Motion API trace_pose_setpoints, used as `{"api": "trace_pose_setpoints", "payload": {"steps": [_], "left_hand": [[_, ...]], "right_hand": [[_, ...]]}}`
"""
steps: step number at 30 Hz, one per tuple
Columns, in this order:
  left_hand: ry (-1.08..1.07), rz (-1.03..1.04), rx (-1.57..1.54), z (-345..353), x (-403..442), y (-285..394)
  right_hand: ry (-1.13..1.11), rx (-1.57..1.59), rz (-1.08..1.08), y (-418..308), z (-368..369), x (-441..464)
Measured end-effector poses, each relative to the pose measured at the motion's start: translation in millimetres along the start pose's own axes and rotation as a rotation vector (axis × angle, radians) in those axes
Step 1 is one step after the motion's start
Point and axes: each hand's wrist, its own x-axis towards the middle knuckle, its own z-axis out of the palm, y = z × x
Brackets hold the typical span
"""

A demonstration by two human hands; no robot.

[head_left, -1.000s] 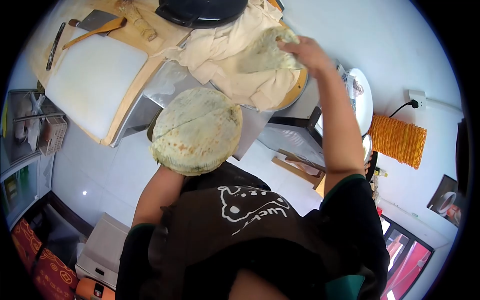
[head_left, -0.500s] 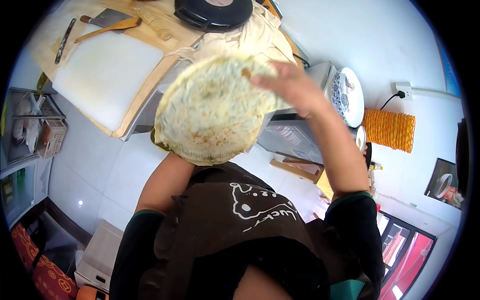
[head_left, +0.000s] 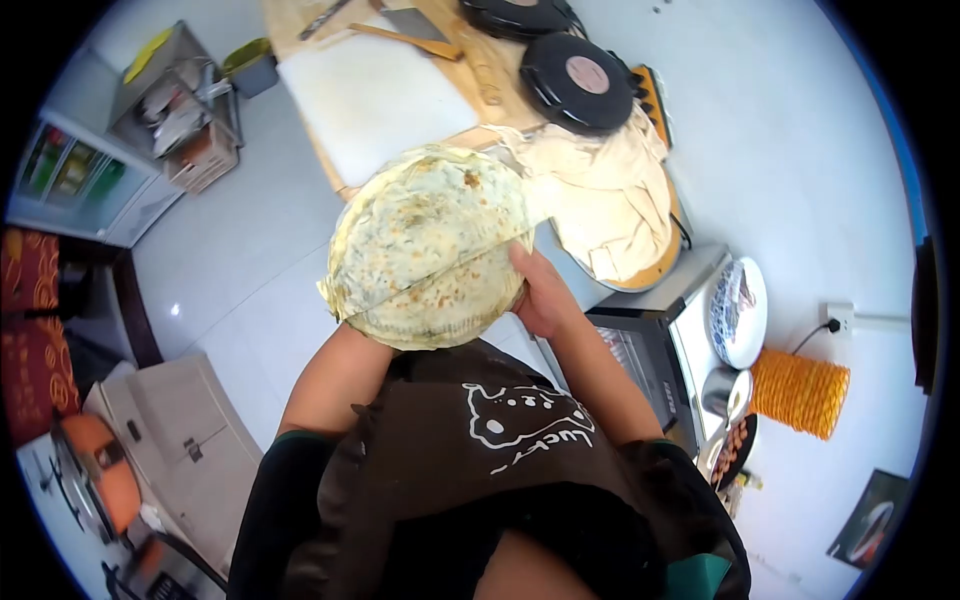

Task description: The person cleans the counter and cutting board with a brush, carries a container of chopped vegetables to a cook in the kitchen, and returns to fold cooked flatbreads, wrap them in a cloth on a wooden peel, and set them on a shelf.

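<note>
A stack of round, pale flatbreads (head_left: 430, 245) with green flecks and browned spots is held in front of my apron. A straight edge runs diagonally across its top face, and thin layers show along the left rim. My right hand (head_left: 540, 292) grips the right edge, thumb on top and fingers underneath. From below, my left hand (head_left: 364, 345) supports the left side; only the wrist shows, and its fingers are hidden beneath the bread.
Ahead is a wooden worktable with a white cutting board (head_left: 375, 105), a cleaver (head_left: 413, 22), a wooden spatula (head_left: 405, 40) and a rolling pin (head_left: 487, 78). Two black electric griddles (head_left: 577, 82) stand behind a cream cloth (head_left: 610, 195). An oven (head_left: 650, 360) stands right.
My right hand has come down from the upper right of the flatbreads to their right edge. The view has turned, showing more of the table's right side.
</note>
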Motion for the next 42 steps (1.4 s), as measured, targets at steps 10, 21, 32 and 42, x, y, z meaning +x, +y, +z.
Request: {"api": "trace_pose_setpoints", "payload": {"steps": [10,21,32,42], "left_hand": [[0.100,0.281,0.122,13,-79,22],[0.194,0.454,0.161,-47,-203,265],[0.186,0.587,0.168,-78,-191,473],[0.232,0.797,0.245,-83,-101,650]], "right_hand": [[-0.232,-0.347,-0.059,-22,46,40],[-0.600,-0.698,-0.046,20,306,190],[-0.167,-0.843,-0.190,-8,313,336],[0.011,-1.280,-0.912,-185,396,574]]}}
